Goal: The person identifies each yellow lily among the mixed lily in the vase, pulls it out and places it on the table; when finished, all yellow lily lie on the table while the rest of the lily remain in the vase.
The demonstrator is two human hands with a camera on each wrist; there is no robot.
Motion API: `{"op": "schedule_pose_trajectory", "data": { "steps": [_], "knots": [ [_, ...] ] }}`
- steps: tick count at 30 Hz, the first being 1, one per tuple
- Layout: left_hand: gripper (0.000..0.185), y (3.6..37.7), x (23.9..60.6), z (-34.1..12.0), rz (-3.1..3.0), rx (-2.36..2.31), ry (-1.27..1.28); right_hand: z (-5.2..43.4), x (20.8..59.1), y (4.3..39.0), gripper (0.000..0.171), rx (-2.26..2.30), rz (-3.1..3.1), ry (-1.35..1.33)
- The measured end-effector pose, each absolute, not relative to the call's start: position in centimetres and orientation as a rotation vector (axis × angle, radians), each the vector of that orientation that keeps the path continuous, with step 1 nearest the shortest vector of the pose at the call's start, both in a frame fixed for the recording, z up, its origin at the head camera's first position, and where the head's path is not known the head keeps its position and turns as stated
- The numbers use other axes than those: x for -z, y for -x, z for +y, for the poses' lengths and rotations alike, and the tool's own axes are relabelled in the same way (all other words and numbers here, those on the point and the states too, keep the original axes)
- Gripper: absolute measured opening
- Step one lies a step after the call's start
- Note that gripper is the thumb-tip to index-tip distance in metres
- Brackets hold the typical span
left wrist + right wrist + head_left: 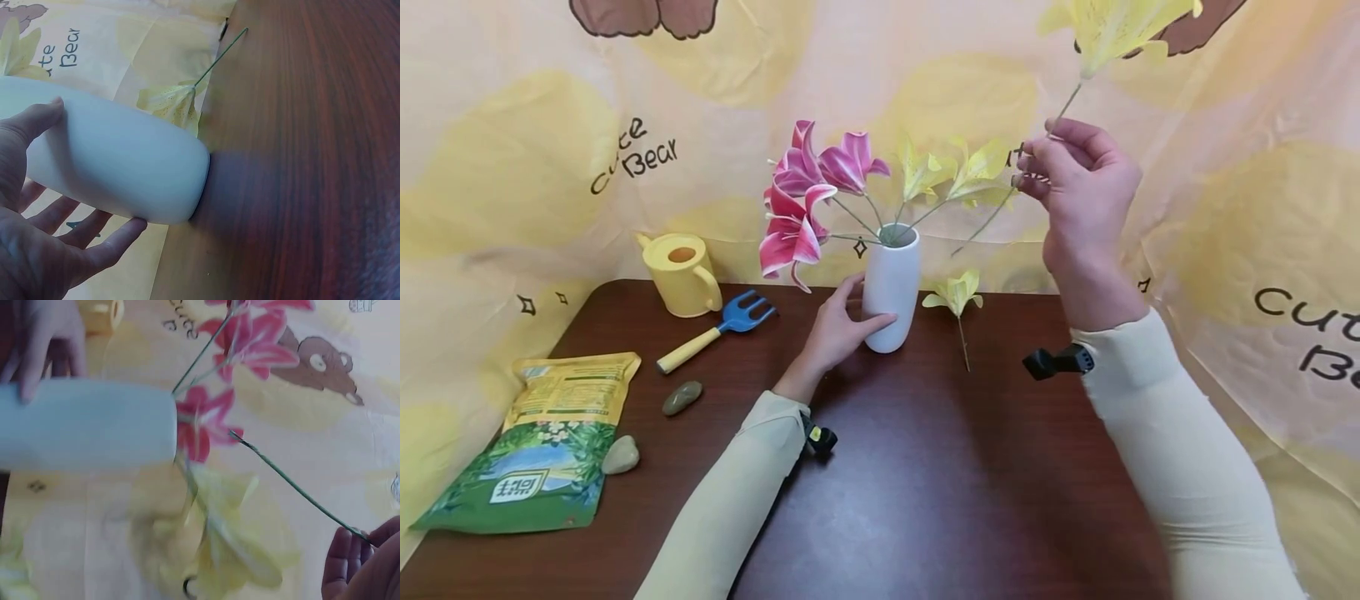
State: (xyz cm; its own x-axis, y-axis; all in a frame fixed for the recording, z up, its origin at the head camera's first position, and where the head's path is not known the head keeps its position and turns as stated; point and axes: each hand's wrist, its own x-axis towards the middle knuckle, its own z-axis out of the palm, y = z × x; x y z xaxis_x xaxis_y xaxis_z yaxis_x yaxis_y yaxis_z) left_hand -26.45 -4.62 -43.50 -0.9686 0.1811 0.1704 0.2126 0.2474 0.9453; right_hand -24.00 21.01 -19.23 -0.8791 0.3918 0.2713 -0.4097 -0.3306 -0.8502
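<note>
A white vase (892, 292) stands upright near the back edge of the table, with pink lilies (793, 229) leaning left out of its mouth and yellow lilies (976, 173) leaning right. My left hand (837, 332) grips the vase's lower body from the left, thumb across the front. Higher up on the right, my right hand (1093, 196) pinches the green stem (300, 490) of another yellow lily (1108, 33). Its bloom points up and the bare stem end slants down toward the vase, apart from its mouth. One more yellow lily (957, 293) lies on the table right of the vase.
To the left are a yellow watering can (679, 275), a blue hand fork (745, 312) with a yellow handle, two stones (682, 398) and a green-and-yellow bag (550, 454). A printed cloth (970, 50) hangs behind the dark wooden table (925, 492).
</note>
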Motion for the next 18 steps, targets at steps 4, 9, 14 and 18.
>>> {"op": "schedule_pose_trajectory", "data": {
  "steps": [4, 9, 14, 18],
  "knots": [
    [0.086, 26.4, 43.5, -4.6, -2.469, 1.873, 0.379, 23.5, 20.0, 23.9, 0.024, -2.222, -1.545, -0.001],
    [0.086, 26.4, 43.6, -4.6, -2.469, 1.883, 0.367, 26.5, 21.7, 23.8, 0.024, -2.235, -1.702, 0.021],
    [0.086, 26.5, 43.7, -4.7, -2.47, 1.867, 0.367, 29.2, 23.7, 23.6, 0.02, -2.221, -1.869, 0.061],
    [0.086, 26.6, 43.7, -4.7, -2.466, 1.856, 0.386, 31.2, 25.7, 23.6, 0.018, -2.174, -1.994, 0.083]
  ]
}}
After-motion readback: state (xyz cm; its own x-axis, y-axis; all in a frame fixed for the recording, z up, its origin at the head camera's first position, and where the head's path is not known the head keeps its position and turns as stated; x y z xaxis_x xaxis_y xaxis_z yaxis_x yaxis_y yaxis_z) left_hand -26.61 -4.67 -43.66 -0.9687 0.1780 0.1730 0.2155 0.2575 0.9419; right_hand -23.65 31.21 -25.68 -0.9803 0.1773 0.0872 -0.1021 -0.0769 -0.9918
